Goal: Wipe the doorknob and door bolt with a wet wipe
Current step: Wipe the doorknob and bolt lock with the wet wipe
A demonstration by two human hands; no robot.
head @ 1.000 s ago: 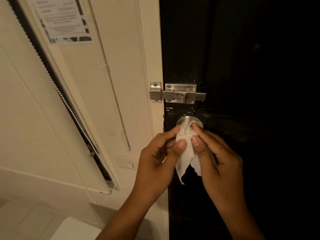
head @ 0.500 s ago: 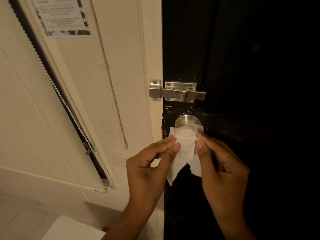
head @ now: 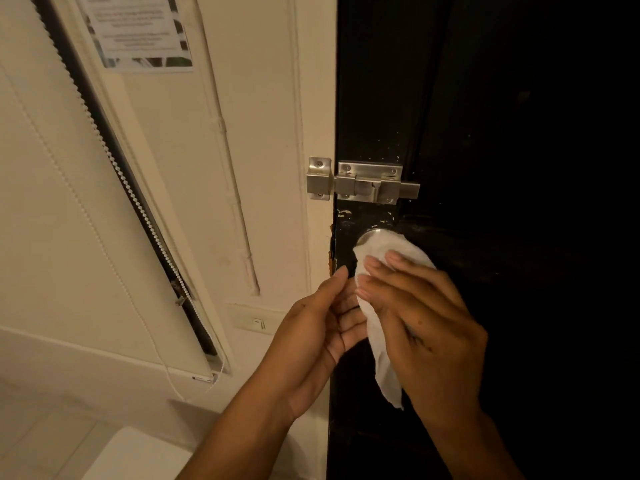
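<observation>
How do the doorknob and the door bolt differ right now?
The doorknob is round and mostly draped by the wet wipe, pressed there by the right hand; the door bolt is flat, boxy and fully bare. The knob sits lower; the bolt is above it, reaching onto the frame. Both are silvery metal on the black door.

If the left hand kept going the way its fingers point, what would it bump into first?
Probably the wet wipe held by the right hand: the left hand points up and right, its fingertips almost at the wipe. Behind that is the door edge. Depth is hard to judge.
</observation>
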